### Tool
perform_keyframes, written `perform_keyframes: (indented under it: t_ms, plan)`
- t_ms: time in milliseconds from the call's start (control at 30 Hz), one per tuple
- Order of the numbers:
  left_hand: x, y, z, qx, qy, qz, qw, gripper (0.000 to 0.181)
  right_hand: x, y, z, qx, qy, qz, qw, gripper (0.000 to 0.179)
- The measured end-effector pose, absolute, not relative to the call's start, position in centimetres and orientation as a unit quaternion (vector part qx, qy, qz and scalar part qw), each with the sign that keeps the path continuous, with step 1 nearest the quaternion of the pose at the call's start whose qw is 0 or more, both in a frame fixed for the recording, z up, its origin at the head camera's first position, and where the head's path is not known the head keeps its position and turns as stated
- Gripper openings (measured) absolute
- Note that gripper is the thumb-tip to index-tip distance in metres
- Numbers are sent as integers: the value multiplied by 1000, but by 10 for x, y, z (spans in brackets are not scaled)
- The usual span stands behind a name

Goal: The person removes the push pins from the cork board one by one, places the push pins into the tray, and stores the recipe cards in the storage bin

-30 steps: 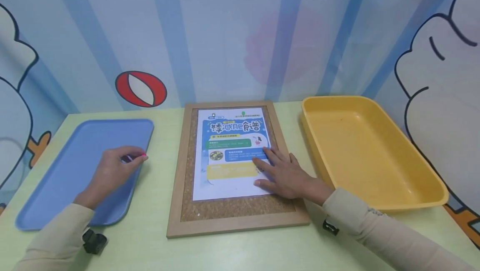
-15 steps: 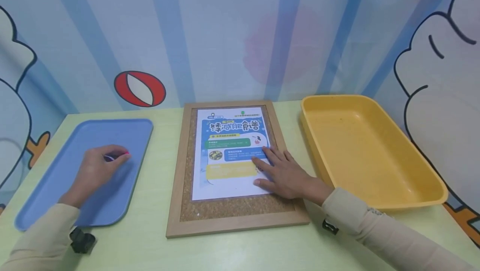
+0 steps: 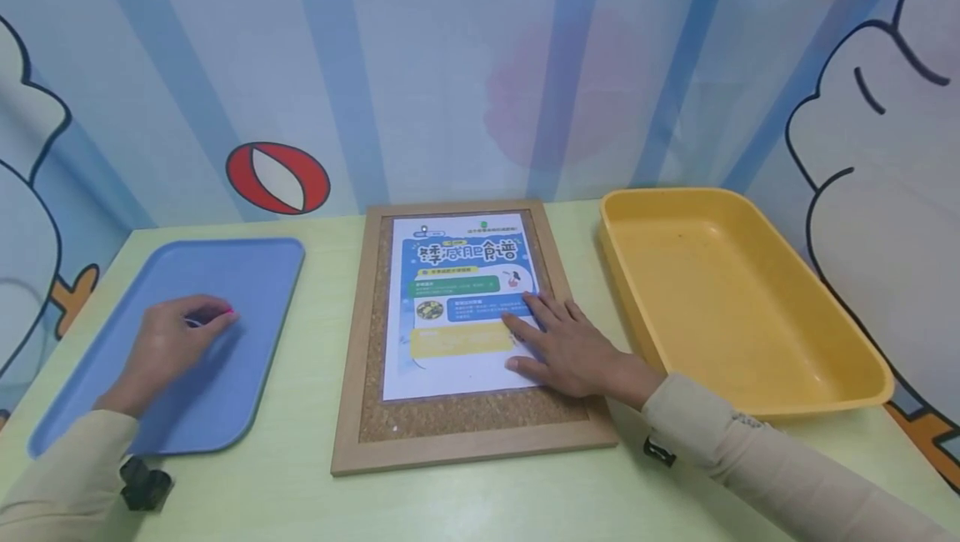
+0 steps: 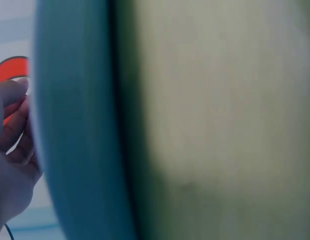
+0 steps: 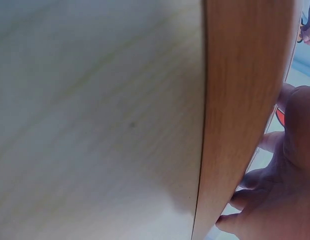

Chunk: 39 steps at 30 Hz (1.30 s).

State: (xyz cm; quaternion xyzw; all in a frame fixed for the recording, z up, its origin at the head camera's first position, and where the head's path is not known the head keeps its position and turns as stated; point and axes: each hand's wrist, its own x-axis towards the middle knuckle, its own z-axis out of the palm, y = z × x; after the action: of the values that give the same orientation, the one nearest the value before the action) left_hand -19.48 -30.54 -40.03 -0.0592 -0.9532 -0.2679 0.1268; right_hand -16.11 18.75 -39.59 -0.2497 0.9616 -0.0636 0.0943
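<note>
- Left hand [image 3: 168, 342] now further back and left over the blue tray [image 3: 247, 263] than a second ago, when it hovered at the tray's right edge near the cork board [image 3: 457, 421]; a steady slide toward the tray's middle across the three head views.
- Judged from that: a small pin, pink tip [image 3: 228, 311] showing at the fingertips, being carried away from the board and into the tray, not yet let go.
- Left fingers curled together, thumb and forefinger pinched on the pin; most of the pin hidden by the knuckles, only a pink speck and a pale sliver visible. Hand low over the tray floor; touching or just above, cannot tell.
- Left wrist view: blurred tray rim [image 4: 75, 125] and table [image 4: 220, 120], fingers [image 4: 12, 130] at the frame's left edge, pin not visible there.
- Right hand [image 3: 566, 342] unmoved through all three head views: flat, fingers straight and slightly spread, pressing the flyer [image 3: 457, 300] onto the board near its right edge, holding nothing.
- Right wrist view: wooden frame [image 5: 245, 110] edge-on, fingers [image 5: 255, 180] lying over it.
- One pin [image 3: 423, 230] left at the flyer's top, small and pale.
- Yellow bin [image 3: 757, 404] to the right, apart from both hands.
</note>
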Motion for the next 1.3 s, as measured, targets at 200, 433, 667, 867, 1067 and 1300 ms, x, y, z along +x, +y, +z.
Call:
perform_keyframes:
  t_ms: [200, 433, 667, 867, 1067, 1300]
  plan:
    - [-195, -310, -402, -53, -957, -262, 112, 20, -161, 186, -395, -247, 962, -65, 95, 68]
    - [-197, -314, -399, -50, -964, -249, 75, 23, -160, 186, -394, -249, 961, -64, 97, 68]
    - [-202, -322, -395, -56, -970, -231, 42, 24, -161, 186, -395, -252, 961, -64, 90, 68]
    - [-208, -327, -393, -58, -974, -218, 3, 24, -160, 186, -395, -253, 961, -67, 89, 68]
    - [-212, -325, -396, -63, -975, -212, -16, 22, -159, 186, -395, -256, 960, -68, 89, 68]
    - [-211, -323, -400, -58, -975, -214, -20, 23, -160, 187, -396, -251, 962, -63, 89, 68]
